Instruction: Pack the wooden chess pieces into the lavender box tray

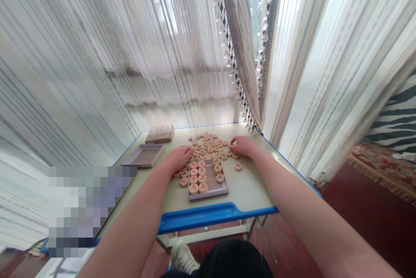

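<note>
Round wooden Chinese chess pieces (210,149) lie spread over the desk, with red or black characters on them. A shallow grey box (212,192) holds two columns of red-marked pieces (202,178) on its left and several dark-marked ones (220,178) on its right. My left hand (181,158) lies over pieces at the box's upper left, fingers stretched toward the pile; some pieces under it are hidden. At the pile's right side, my right hand (243,145) has its fingers bent together at a Chinese chess piece, mostly hidden by the fingertips. A lone piece (238,167) lies below that hand.
An empty-looking box lid (145,156) lies at the desk's left, with a brown book-like box (160,133) behind it. The desk (253,191) has a blue rim and a front pen groove (199,217). Sheer striped curtains (182,52) hang behind. A blurred-out patch (87,213) covers the left edge.
</note>
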### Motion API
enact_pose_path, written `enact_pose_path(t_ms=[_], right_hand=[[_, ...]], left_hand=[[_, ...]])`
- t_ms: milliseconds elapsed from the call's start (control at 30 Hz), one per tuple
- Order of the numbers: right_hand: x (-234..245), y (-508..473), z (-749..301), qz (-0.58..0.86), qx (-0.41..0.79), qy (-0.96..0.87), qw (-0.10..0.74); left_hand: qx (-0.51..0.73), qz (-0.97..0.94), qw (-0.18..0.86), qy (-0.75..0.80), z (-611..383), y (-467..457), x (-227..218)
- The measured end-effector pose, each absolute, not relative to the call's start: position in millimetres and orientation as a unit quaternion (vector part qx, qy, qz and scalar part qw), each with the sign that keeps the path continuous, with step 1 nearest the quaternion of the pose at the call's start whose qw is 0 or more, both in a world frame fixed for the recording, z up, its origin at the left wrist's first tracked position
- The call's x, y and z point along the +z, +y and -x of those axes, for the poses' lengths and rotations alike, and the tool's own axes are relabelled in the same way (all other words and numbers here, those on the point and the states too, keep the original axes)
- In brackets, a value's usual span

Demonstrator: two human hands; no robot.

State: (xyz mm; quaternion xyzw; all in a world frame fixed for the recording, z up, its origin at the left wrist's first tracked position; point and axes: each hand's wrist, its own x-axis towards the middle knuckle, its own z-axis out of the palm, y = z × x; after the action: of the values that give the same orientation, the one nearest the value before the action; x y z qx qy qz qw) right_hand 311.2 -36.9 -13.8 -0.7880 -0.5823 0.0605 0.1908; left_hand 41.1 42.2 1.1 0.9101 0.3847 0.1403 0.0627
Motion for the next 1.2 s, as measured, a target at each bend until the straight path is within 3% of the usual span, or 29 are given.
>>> enact_pose_path(t_ms=[133,467,933,1200], right_hand=[[-14,-38,-311,0.788,0.061,-0.586,0.181],[-17,-42,-313,0.786,0.052,-0.59,0.18],[-20,-46,-315,0.767,0.004,-0.598,0.233],[-28,-41,-316,0.754,-0.046,-0.604,0.255]], left_hand=[[0.168,-0.88,0.06,0.441,-40,46,-4],[0.384,-0.732,0.065,0.559,-31,34,-5],[0.398,-0.722,0.184,0.536,-22,29,-20],[0.385,-0.72,0.185,0.547,-21,31,-21]])
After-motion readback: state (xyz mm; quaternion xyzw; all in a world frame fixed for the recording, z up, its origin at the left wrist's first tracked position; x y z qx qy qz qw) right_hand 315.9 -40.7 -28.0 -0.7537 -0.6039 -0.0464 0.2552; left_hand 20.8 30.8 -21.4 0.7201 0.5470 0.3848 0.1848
